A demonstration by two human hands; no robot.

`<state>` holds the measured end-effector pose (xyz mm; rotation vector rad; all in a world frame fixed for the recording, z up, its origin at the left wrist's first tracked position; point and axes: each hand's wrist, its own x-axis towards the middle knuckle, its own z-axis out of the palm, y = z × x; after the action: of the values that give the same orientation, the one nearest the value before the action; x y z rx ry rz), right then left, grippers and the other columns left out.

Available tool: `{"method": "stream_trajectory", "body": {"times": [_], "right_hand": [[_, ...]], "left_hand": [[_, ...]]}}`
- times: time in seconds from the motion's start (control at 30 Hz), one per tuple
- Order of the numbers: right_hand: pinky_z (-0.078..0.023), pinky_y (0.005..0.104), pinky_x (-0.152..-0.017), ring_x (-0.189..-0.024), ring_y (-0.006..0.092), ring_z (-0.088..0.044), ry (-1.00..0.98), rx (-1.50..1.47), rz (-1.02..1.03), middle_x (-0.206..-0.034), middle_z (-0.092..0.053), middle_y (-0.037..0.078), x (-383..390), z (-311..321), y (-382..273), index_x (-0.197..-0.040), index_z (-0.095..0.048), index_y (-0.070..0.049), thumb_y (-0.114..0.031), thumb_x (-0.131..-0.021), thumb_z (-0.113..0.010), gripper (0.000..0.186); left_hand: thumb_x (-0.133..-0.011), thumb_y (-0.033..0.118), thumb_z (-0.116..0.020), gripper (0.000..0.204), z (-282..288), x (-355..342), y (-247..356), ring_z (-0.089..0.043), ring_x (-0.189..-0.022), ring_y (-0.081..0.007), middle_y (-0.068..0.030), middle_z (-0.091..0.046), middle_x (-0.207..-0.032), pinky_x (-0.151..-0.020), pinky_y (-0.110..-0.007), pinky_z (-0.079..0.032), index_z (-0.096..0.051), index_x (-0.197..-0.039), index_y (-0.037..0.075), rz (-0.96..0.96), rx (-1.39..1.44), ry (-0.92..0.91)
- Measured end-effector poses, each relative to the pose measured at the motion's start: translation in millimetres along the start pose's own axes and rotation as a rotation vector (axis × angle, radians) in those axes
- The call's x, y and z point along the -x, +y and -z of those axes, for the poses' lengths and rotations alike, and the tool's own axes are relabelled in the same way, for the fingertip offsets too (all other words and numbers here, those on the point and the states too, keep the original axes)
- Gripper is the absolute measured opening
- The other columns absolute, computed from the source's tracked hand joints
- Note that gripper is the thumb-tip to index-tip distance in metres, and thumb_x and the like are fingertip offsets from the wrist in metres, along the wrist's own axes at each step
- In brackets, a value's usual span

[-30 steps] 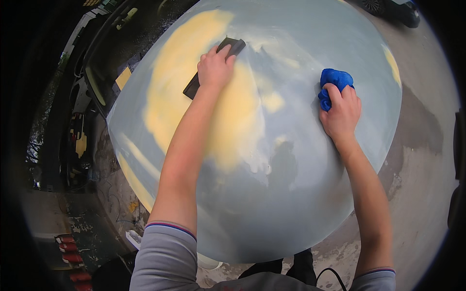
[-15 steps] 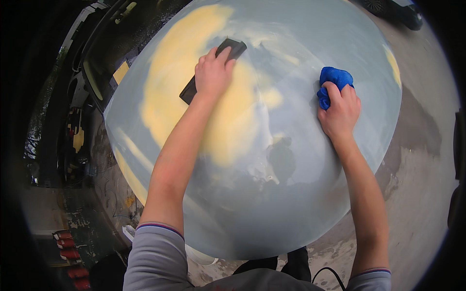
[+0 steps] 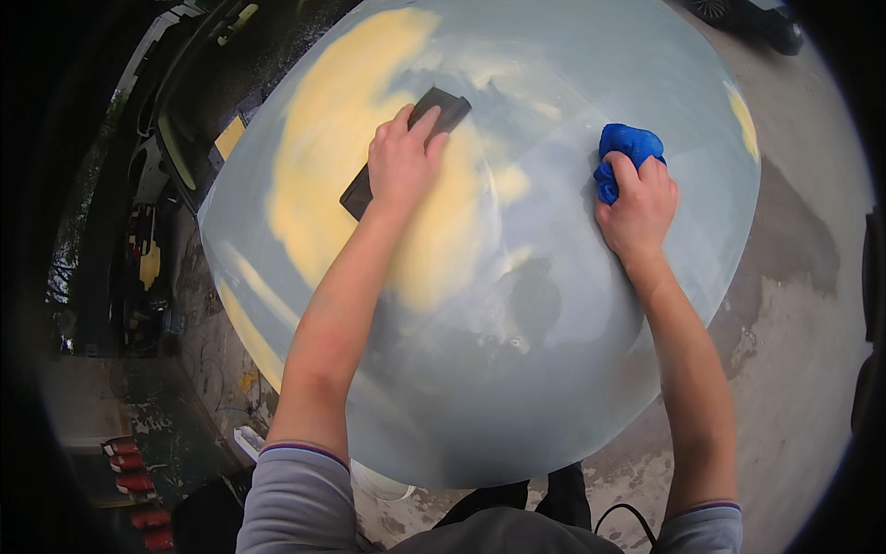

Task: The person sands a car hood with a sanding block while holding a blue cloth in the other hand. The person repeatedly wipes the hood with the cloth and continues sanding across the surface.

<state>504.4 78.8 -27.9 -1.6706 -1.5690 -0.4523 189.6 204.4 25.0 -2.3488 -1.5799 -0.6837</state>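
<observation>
My left hand (image 3: 399, 164) lies flat on a dark sanding block (image 3: 406, 152), with the fingers (image 3: 420, 125) spread along its length and the palm over its lower half. I hold it this way so the pressure goes evenly into the block and the block stays flush on the surface, not tipped on one edge. The block rests on the large pale grey-blue panel (image 3: 554, 369), at the right border of a wide yellow patch (image 3: 323, 166) where another layer shows through; it stands slanted, one corner pointing up and to the right.

My right hand (image 3: 637, 208) is closed around a blue cloth (image 3: 626, 148), which is bunched into a ball and sticks out above my knuckles. The fingers are curled tight on it, and the cloth presses on the panel well apart from the block, on the grey part. I think this hand also steadies me while I lean over, though I cannot be sure of it from this view.

The panel is glossy and shows a dark reflection near its middle. Under it is a stained concrete floor (image 3: 794, 369), and at the far left some dark car parts (image 3: 157, 185) lie in shadow.
</observation>
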Motion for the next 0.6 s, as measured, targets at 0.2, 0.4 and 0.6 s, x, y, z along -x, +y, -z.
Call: {"method": "stream_trajectory", "body": {"times": [0.2,0.4,0.6], "right_hand": [[-0.048,0.0453,-0.087,-0.106,0.0305,-0.065,0.011,0.054,-0.016,-0.102,-0.063,0.005,1,6,25,-0.114,-0.076,-0.022,-0.005,-0.072,-0.083,0.045],[-0.048,0.0455,-0.09,-0.105,0.0298,-0.064,0.004,0.051,-0.026,-0.101,-0.063,0.005,-2,8,20,-0.11,-0.076,-0.021,-0.005,-0.072,-0.084,0.042],[-0.048,0.045,-0.089,-0.109,0.0297,-0.065,-0.041,0.007,-0.032,-0.105,-0.064,0.004,6,5,2,-0.116,-0.076,-0.022,-0.004,-0.07,-0.083,0.05]], "left_hand": [[-0.097,0.03,-0.082,0.051,5,85,48,-0.061,-0.136,-0.0412,-0.0191,-0.061,-0.158,-0.114,-0.054,-0.051,-0.074,-0.147,0.021,-0.097,0.127,-0.014],[-0.092,0.022,-0.086,0.053,43,126,64,-0.063,-0.134,-0.043,-0.0212,-0.063,-0.156,-0.114,-0.053,-0.053,-0.078,-0.144,0.02,-0.291,0.15,-0.057],[-0.101,0.036,-0.077,0.048,-20,10,17,-0.065,-0.132,-0.041,-0.018,-0.065,-0.156,-0.115,-0.053,-0.052,-0.075,-0.148,0.024,0.021,0.018,-0.005]]}}
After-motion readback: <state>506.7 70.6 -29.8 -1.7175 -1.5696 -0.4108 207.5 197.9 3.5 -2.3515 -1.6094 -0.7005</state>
